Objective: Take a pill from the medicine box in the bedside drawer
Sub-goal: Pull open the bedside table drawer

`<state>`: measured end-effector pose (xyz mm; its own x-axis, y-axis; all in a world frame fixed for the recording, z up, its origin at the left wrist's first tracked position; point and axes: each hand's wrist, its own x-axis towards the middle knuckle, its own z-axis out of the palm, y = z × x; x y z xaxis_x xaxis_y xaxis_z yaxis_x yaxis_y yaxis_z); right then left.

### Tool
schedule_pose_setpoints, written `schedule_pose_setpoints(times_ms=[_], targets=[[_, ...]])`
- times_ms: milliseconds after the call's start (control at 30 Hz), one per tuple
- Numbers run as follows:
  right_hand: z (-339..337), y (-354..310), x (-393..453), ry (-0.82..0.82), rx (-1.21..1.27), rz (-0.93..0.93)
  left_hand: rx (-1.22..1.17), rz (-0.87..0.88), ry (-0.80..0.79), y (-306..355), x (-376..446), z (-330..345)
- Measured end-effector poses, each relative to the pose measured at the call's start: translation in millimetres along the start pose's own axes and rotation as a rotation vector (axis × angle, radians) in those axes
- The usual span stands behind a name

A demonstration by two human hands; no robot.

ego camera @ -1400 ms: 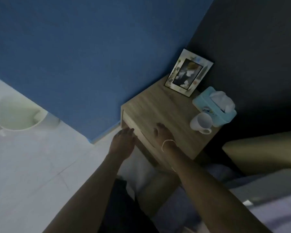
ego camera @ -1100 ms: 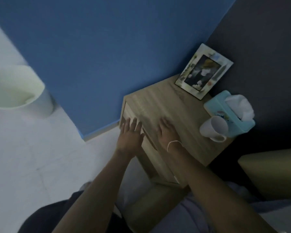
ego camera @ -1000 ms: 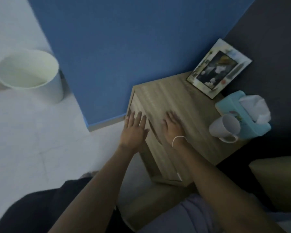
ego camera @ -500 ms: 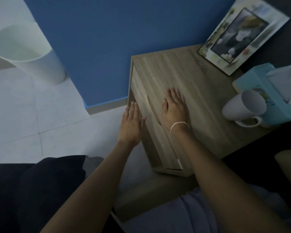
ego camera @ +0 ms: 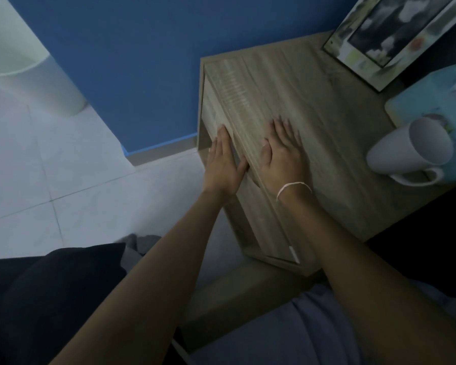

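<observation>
drawer front (ego camera: 223, 122) looks stiff, handleless; i'd hook its top lip. left hand (ego camera: 223, 164) flat against it, right hand (ego camera: 283, 154) flat on the nightstand (ego camera: 327, 106) top, both holding nothing.

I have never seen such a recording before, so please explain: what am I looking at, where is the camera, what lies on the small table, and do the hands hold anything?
There is no machine here. A person wears one wide-angle camera on the head, so you look down along both bare arms. The left hand lies flat against the front of the wooden bedside table, where the drawer should be; no drawer stands open and no medicine box shows. The right hand, with a thin white wristband, rests flat on the tabletop. Neither hand holds anything. On the table stand a white mug, a light blue tissue box behind it and a picture frame at the back. A white bin stands on the floor by the blue wall.
</observation>
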<state>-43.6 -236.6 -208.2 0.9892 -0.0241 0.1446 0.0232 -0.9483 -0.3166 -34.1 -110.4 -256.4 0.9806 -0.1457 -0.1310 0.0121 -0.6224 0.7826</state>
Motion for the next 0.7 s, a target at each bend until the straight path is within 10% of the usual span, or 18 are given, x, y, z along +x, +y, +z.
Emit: schedule_pose_setpoints(times_ms=[400,700], targets=[[-6,-3,-2,-0.049,0.004,0.020,0.038,0.020,0.055,-13,-16,-18],[-9,-5,-2,-0.048,-0.004,0.011,0.572,0.156,0.053,-41,-38,-83]])
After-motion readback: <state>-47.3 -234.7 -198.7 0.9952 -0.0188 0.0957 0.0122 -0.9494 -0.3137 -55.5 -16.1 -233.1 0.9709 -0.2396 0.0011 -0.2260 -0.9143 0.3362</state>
